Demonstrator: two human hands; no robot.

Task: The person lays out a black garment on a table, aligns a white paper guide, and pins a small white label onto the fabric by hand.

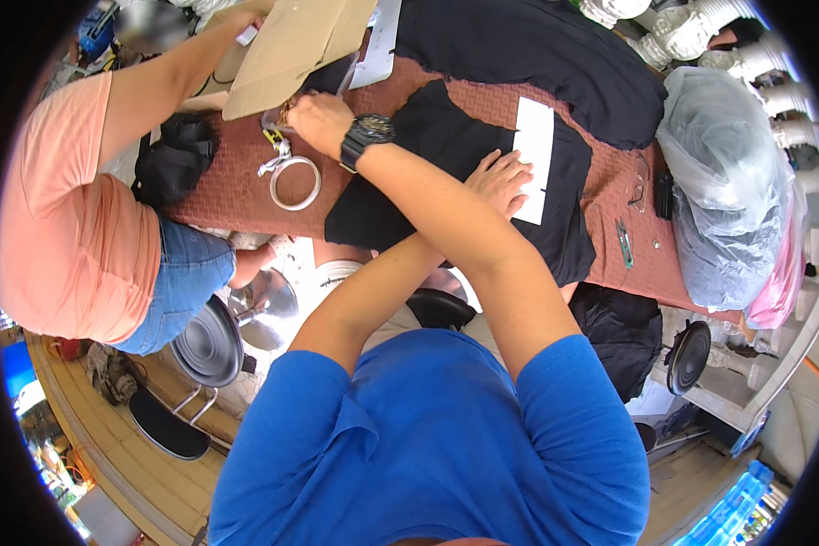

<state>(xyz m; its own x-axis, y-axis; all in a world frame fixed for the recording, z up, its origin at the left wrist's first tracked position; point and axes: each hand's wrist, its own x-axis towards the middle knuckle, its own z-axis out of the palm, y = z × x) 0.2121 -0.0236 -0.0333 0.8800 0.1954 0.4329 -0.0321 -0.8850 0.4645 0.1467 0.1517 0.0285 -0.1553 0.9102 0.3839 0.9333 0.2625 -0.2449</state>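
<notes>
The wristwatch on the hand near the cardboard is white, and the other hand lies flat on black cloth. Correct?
No: the head view shows the wristwatch on the right hand near the cardboard is black. The left hand does lie flat on the black cloth.

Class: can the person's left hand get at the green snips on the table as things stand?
Probably yes: the left hand lies flat on the black cloth; the green snips lie uncovered to its right, nothing between.
</notes>
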